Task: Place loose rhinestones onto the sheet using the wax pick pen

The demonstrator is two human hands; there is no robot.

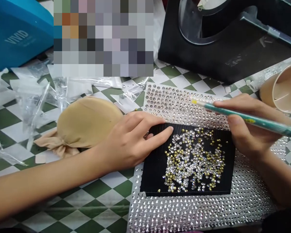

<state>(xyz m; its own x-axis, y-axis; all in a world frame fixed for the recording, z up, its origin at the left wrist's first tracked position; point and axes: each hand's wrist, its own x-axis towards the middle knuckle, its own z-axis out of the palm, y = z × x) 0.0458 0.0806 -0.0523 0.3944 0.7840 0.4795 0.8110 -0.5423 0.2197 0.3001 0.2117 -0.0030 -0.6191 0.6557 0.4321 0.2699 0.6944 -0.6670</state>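
Note:
My right hand [252, 126] pinches a green pencil-like tool [252, 120] at the right; its pale, yellow-ended tip hangs over the rhinestone sheet [179, 207]. Loose clear and gold-backed stones [194, 161] lie scattered over a black ridged tray [152, 174], which rests on the sheet. My left hand [135, 137] is at the tray's upper left corner, its thumb and forefinger apart and touching the edge. Its other fingers are partly hidden, and nothing shows between the visible ones. Rows of stones cover the sheet above and below the tray.
Left of my left hand is a tan cloth-covered round object [89, 121] with a knot. Clear plastic wrappers [38, 97] lie at the left, near a blue box [16, 35]. A black tape dispenser [208, 55] stands at the back right, beside a beige cup [287, 89].

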